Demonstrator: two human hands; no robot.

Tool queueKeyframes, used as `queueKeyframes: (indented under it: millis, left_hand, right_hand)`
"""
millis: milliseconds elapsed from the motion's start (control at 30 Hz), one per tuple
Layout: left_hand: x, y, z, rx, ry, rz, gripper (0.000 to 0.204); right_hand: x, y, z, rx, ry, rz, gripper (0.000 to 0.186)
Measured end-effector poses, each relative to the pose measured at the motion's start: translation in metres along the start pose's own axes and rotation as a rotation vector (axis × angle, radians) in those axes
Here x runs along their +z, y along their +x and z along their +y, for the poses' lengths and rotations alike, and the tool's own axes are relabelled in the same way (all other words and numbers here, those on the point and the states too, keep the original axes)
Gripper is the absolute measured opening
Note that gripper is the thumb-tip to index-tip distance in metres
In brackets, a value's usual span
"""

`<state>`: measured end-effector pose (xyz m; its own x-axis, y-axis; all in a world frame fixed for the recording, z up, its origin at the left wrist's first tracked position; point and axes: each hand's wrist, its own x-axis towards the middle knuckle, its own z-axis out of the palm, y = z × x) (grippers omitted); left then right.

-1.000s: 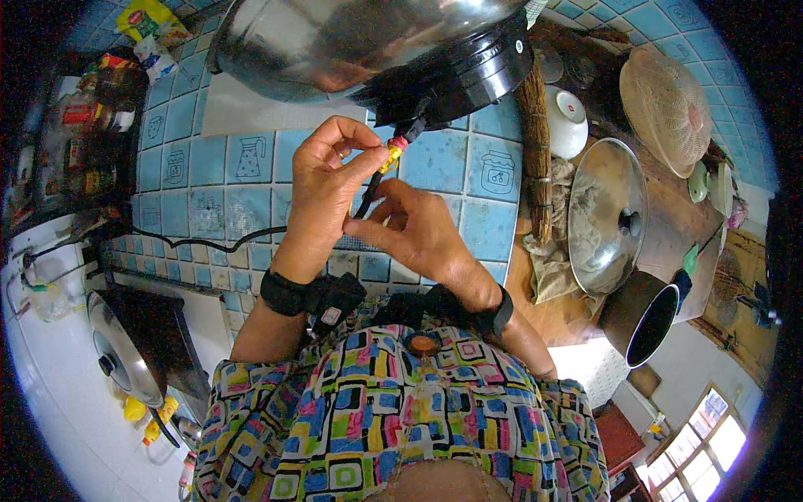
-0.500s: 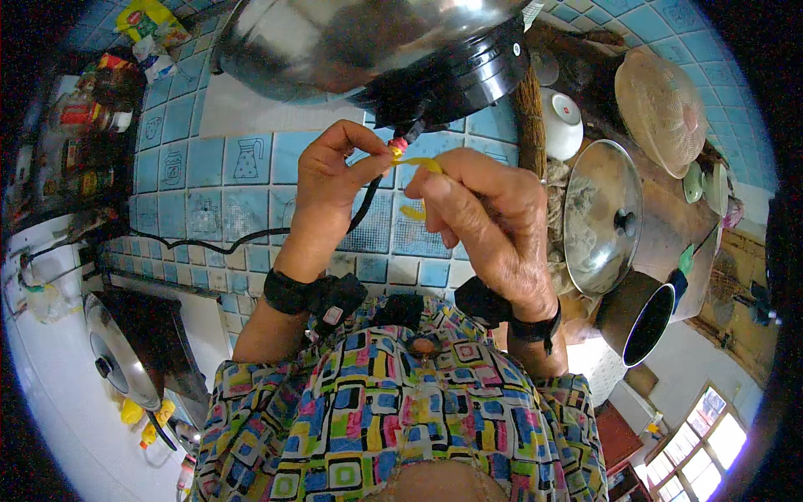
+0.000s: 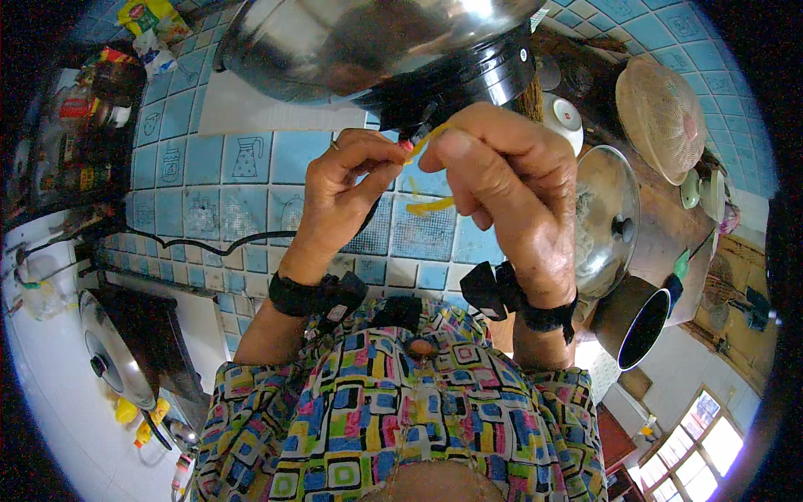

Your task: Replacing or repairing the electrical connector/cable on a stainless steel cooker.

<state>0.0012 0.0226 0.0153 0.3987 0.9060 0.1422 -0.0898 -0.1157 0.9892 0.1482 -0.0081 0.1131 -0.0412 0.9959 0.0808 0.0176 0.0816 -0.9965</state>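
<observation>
A big steel pot (image 3: 351, 42) on a black base fills the top, above the blue tiled wall (image 3: 201, 184). Below it, the left hand (image 3: 339, 197) pinches a black cable's (image 3: 251, 238) red-tipped end, while the right hand (image 3: 510, 184) grips a thin yellow strip (image 3: 431, 205) beside it.

Blue patterned wall tiles (image 3: 209, 180), a wooden table (image 3: 661, 217), and a bright window (image 3: 698, 448).
</observation>
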Motion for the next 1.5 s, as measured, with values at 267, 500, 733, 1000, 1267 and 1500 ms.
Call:
queueKeyframes:
  millis: [267, 500, 733, 1000, 1267, 1500]
  left_hand:
    - [0.003, 0.0, 0.001, 0.044, 0.096, -0.019, 0.015]
    - [0.001, 0.002, -0.003, 0.117, 0.129, -0.034, 0.016]
    - [0.008, 0.002, 0.001, 0.158, 0.193, -0.001, 0.021]
    - [0.005, 0.002, 0.001, 0.273, 0.358, -0.056, 0.011]
    - [0.004, 0.001, -0.002, 0.186, 0.3, -0.072, 0.009]
    - [0.005, 0.002, -0.002, 0.238, 0.243, -0.051, 0.008]
  right_hand:
    - [-0.001, 0.002, -0.009, 0.019, 0.169, 0.096, 0.024]
    - [-0.002, 0.001, -0.019, 0.036, 0.184, 0.068, 0.024]
    - [-0.022, 0.005, 0.0, -0.303, -0.198, -0.04, 0.024]
    - [0.01, -0.001, 0.023, -0.049, 0.558, -0.057, 0.025]
    - [0.022, -0.008, 0.0, -0.057, 0.41, -0.063, 0.023]
    - [0.021, -0.009, -0.006, -0.071, 0.406, -0.068, 0.022]
